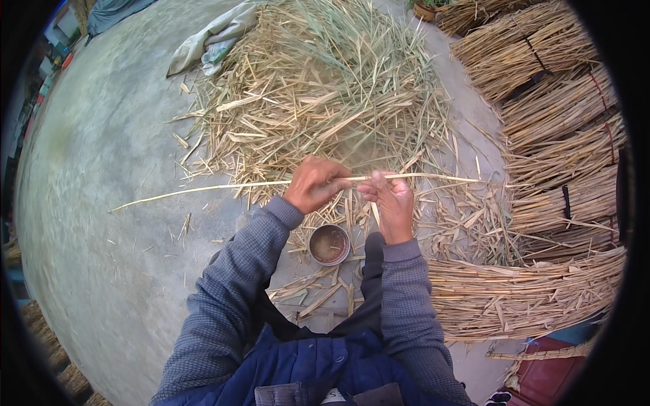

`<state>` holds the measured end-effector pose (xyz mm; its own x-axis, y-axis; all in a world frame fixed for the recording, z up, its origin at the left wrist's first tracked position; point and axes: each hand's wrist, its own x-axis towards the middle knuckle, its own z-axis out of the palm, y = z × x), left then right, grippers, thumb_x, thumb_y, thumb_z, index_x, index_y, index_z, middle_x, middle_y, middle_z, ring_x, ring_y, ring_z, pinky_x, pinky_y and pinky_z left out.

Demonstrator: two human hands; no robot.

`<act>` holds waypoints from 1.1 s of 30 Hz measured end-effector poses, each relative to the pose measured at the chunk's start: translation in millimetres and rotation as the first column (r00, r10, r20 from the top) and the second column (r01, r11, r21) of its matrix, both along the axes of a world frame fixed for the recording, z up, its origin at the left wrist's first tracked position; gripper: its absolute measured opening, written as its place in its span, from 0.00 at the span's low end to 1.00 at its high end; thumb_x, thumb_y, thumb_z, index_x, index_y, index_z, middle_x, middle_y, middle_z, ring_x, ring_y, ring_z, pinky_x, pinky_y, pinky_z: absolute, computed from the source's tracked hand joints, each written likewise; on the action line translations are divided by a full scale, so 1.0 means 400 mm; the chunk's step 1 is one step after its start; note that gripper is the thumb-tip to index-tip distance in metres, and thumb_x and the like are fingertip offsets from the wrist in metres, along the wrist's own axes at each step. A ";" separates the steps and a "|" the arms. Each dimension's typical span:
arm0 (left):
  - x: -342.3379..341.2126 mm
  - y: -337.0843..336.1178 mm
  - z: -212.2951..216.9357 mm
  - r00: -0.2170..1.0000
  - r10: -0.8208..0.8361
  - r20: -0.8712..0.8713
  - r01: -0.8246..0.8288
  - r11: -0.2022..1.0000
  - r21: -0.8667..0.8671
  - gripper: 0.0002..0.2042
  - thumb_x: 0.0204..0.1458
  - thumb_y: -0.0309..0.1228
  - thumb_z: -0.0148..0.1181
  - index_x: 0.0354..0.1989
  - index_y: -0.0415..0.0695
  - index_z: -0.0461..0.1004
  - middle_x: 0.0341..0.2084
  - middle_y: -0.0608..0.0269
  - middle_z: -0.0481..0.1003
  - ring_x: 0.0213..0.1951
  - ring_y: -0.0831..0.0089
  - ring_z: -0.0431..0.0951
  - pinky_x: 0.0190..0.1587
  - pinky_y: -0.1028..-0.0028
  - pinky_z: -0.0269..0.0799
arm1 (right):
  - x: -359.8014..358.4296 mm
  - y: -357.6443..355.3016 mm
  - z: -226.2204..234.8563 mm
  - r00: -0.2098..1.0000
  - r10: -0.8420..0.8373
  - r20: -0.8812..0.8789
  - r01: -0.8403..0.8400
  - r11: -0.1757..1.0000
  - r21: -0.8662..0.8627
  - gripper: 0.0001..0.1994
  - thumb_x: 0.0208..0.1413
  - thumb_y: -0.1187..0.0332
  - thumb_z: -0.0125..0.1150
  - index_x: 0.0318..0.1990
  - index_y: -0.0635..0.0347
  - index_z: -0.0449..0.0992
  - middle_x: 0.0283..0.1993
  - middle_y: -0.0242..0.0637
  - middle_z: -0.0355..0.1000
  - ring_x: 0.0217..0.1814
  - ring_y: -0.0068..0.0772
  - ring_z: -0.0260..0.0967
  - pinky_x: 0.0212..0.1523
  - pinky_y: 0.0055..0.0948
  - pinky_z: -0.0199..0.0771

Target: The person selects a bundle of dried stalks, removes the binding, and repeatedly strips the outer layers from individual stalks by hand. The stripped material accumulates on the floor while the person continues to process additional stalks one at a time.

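A long, pale reed stalk (223, 187) stretches crosswise in front of me, its thin tip out to the left. My left hand (314, 184) is closed round it near its middle, knuckles up. Just to the right, my right hand (391, 203) pinches the same stalk between thumb and fingers, palm turned partly up. The stalk's other part runs on to the right past that hand. Below the hands, between my legs, stands a small round metal bowl (329, 245) with murky brownish liquid in it.
Beyond my hands lies a big heap of dry leaves and husks (305, 88). Tied bundles of reed stalks (562, 142) are stacked along the right, with another bundle (521, 294) near my right arm. A pale sack (210, 40) lies at the heap's far left on the concrete floor (101, 169).
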<state>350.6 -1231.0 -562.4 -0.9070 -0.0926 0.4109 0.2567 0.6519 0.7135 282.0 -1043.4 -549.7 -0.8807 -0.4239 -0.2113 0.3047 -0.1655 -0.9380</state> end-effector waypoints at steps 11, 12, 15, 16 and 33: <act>0.016 -0.048 0.011 0.988 0.075 0.137 -0.155 0.580 0.800 0.07 0.54 0.30 0.66 0.34 0.39 0.78 0.28 0.62 0.81 0.29 0.78 0.79 0.34 0.78 0.74 | -0.001 0.001 -0.011 0.994 -0.075 -0.077 0.080 0.995 0.061 0.18 0.62 0.58 0.61 0.41 0.68 0.71 0.32 0.42 0.76 0.32 0.27 0.78 0.30 0.19 0.76; 0.024 -0.078 0.017 0.977 0.132 0.165 -0.211 0.550 0.808 0.07 0.55 0.30 0.66 0.35 0.39 0.77 0.28 0.62 0.81 0.29 0.78 0.78 0.33 0.79 0.72 | -0.005 0.008 -0.014 0.994 -0.080 -0.080 0.084 0.995 0.051 0.18 0.62 0.58 0.61 0.41 0.68 0.70 0.33 0.42 0.76 0.31 0.27 0.78 0.30 0.19 0.76; 0.053 -0.191 0.031 0.949 0.293 0.119 -0.255 0.484 0.837 0.09 0.56 0.31 0.65 0.37 0.39 0.76 0.27 0.63 0.79 0.30 0.82 0.77 0.31 0.83 0.68 | -0.022 0.028 -0.021 0.989 -0.105 -0.100 0.111 0.992 0.059 0.17 0.62 0.58 0.61 0.41 0.68 0.69 0.33 0.42 0.76 0.31 0.26 0.78 0.30 0.19 0.76; 0.064 -0.220 0.029 0.936 0.338 0.097 -0.249 0.443 0.861 0.08 0.57 0.31 0.64 0.37 0.39 0.76 0.27 0.64 0.79 0.30 0.82 0.76 0.31 0.83 0.67 | -0.026 0.035 -0.023 0.986 -0.118 -0.119 0.126 0.991 0.055 0.17 0.62 0.59 0.61 0.41 0.68 0.69 0.33 0.42 0.76 0.31 0.26 0.77 0.30 0.19 0.76; 0.015 -0.094 0.006 0.987 0.062 0.148 -0.005 0.933 -0.359 0.07 0.47 0.38 0.65 0.27 0.49 0.77 0.20 0.65 0.76 0.30 0.64 0.75 0.41 0.65 0.62 | -0.025 0.015 -0.016 0.993 -0.089 -0.078 0.092 0.995 0.028 0.17 0.60 0.58 0.63 0.42 0.66 0.70 0.35 0.43 0.77 0.32 0.26 0.77 0.30 0.18 0.76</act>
